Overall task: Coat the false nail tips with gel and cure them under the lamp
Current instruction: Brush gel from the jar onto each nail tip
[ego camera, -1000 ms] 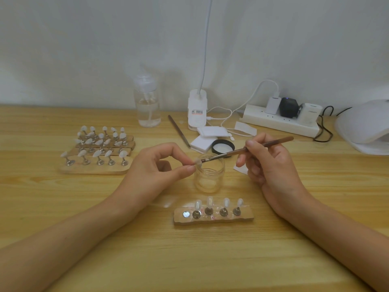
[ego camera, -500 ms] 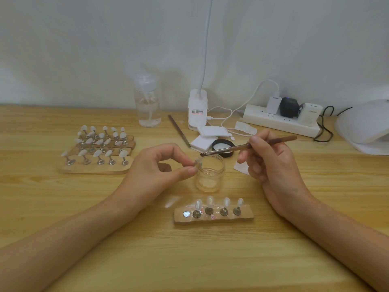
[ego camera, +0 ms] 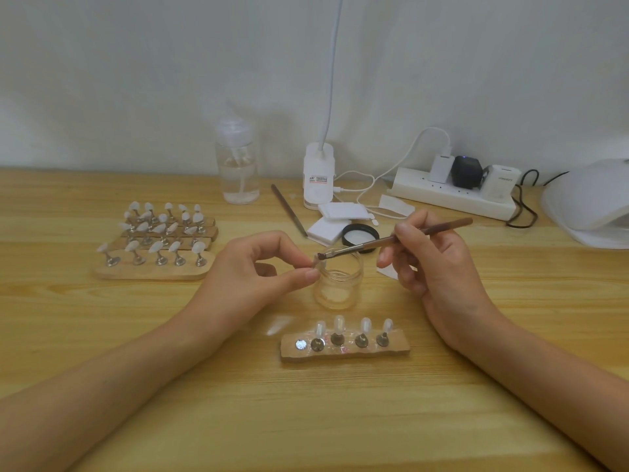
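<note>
Left hand point(ego camera: 252, 277): thumb and forefinger pinch a small clear false nail tip point(ego camera: 318, 264) at the near-left rim of the jar. The other fingers point(ego camera: 263, 269) are curled under and mostly hidden behind the palm.
Right hand point(ego camera: 439, 267): fingers grip a slim brown-handled gel brush point(ego camera: 442, 227) pen-style. The lower fingers are loosely curled and hold nothing else.
Brush tip: dark bristles sit right at the held tip. Too blurred to call actual contact.
Jar: small clear glass jar point(ego camera: 338, 284), lid off, upright on the light wooden worktop point(ego camera: 306, 420) between the hands. Contents are hard to make out.
Lid: round black lid point(ego camera: 360, 233) just behind the jar, with the brush crossing its near edge.
Near holder: short wooden strip holder point(ego camera: 398, 345) in front of the jar. It carries four clear tips on metal stands, and the leftmost spot is a bare silver disc point(ego camera: 301, 344).
Loose tip: one clear nail tip point(ego camera: 279, 325) lies flat on the worktop left of the holder, smeared.
Far rack: stepped wooden rack point(ego camera: 153, 272) of white tips on stands, far left. The back rows overlap, so the count is unclear.
Curing lamp: white domed lamp point(ego camera: 592, 202) at far right, cut off by the frame edge. Its opening faces away.
Rear: clear spray bottle point(ego camera: 238, 168), white clip-lamp base point(ego camera: 318, 178) with its neck running out of the top of the frame, white power strip point(ego camera: 452, 195), stacked white pads point(ego camera: 332, 221) and a thin dark tool point(ego camera: 289, 211) lying flat.
</note>
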Available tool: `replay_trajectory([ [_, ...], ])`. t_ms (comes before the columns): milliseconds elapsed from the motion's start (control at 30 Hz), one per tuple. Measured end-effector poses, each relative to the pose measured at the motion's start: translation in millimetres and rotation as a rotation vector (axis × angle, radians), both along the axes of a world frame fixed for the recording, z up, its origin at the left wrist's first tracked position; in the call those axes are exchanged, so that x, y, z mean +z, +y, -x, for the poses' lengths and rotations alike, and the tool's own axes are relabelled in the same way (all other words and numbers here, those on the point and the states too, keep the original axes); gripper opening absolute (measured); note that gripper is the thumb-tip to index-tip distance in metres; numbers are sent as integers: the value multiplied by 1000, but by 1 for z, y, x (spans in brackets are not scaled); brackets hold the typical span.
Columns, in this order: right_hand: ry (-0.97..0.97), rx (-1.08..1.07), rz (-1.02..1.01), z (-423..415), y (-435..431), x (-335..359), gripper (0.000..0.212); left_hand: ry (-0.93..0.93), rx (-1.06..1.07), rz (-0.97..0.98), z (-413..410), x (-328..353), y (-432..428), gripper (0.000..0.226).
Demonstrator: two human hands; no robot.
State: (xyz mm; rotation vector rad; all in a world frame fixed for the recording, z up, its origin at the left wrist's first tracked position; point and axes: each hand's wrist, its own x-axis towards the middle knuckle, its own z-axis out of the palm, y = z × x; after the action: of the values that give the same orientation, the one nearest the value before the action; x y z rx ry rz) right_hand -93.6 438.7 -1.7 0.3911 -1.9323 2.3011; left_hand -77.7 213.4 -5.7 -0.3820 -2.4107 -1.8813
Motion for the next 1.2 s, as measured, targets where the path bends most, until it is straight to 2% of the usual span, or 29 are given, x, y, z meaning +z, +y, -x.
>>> replay_trajectory([
  [167, -44, -47, 26, 1, 3, -1, 16, 2, -6, 0, 0, 0, 0, 24],
  [333, 10, 6, 0, -2, 0, 2, 20, 0, 5, 15, 0, 0, 0, 25],
  [533, -54, -62, 3, 0, 3, -2, 18, 1, 17, 18, -2, 1, 1, 23],
  [767, 15, 42, 4, -2, 0, 2, 20, 8, 4, 36, 0, 1, 0, 25],
  [1200, -41, -71, 14, 1, 2, -2, 17, 44, -9, 25, 0, -2, -2, 22],
])
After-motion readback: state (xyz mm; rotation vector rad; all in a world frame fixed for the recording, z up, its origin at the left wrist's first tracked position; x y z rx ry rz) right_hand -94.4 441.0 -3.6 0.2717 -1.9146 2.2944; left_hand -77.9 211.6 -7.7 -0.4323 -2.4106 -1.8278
